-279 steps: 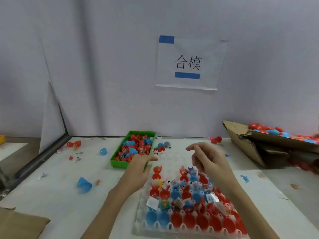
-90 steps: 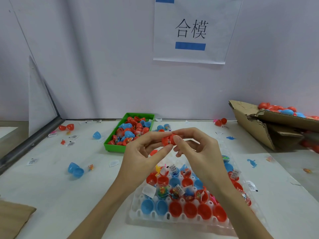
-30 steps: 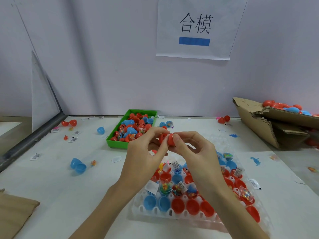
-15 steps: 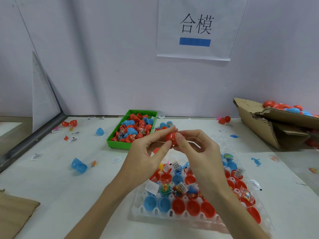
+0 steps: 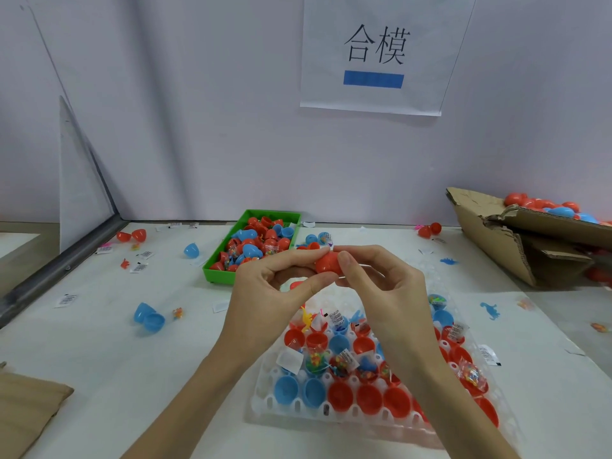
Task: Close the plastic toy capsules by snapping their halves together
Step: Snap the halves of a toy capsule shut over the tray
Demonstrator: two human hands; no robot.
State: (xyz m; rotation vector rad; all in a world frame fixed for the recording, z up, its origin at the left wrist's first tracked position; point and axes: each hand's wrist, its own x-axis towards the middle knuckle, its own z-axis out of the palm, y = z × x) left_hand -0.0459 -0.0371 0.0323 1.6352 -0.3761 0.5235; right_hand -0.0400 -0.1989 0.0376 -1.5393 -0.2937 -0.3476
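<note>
Two hands meet above the clear tray (image 5: 265, 404), holding one red capsule (image 5: 327, 263) in the air over the tray's far end. The left hand (image 5: 265, 293) pinches the capsule between thumb and forefinger, and the right hand (image 5: 385, 289) pinches it from the other side, thumb on its front face. Whether the halves have fully seated cannot be told. The tray lies on the white desk (image 5: 116, 359), its cups holding open red and blue halves with small toys and packets. Beyond the tray sits a green bin (image 5: 212, 273) of capsules; to the tray's right, a torn cardboard box (image 5: 496, 246); to its left, a loose blue capsule (image 5: 149, 318).
</note>
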